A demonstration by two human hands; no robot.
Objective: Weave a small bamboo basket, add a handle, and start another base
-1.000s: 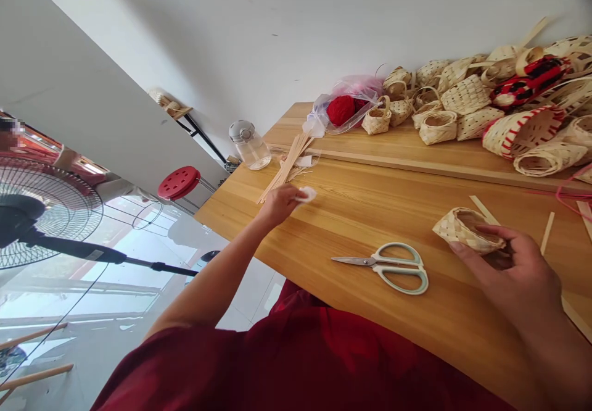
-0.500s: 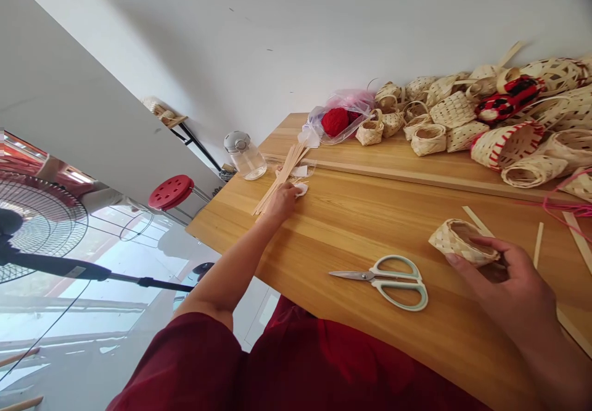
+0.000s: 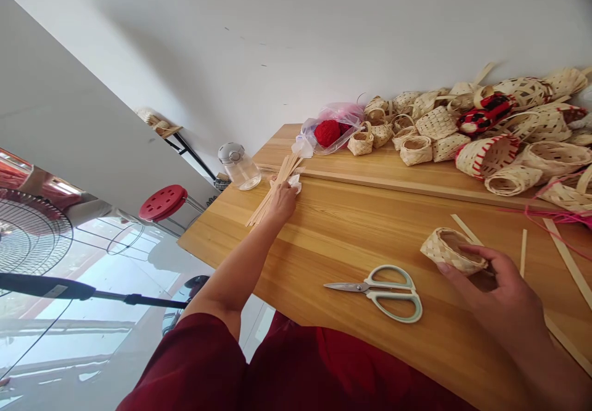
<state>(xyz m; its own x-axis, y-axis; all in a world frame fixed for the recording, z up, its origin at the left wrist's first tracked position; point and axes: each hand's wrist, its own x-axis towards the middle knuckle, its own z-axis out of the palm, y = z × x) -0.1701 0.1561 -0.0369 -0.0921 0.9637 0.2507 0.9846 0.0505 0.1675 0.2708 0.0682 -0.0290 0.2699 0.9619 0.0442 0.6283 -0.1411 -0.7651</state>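
The right hand point(image 3: 504, 281) is holding a little woven basket point(image 3: 451, 250) between its thumb and fingers, near the open scissors point(image 3: 377, 290) on the wooden table point(image 3: 324, 232). The left hand point(image 3: 283, 201) is reaching far from the right one, and it is touching white paper point(image 3: 295, 182) beside a bunch of flat strips point(image 3: 274, 190). I cannot tell if its fingers are pinching the paper. A clear bottle point(image 3: 243, 167) is standing near the strips, and many baskets point(image 3: 435, 124) are sitting by the wall point(image 3: 300, 28).

No readable text, labels or numbers — not on anything in view.
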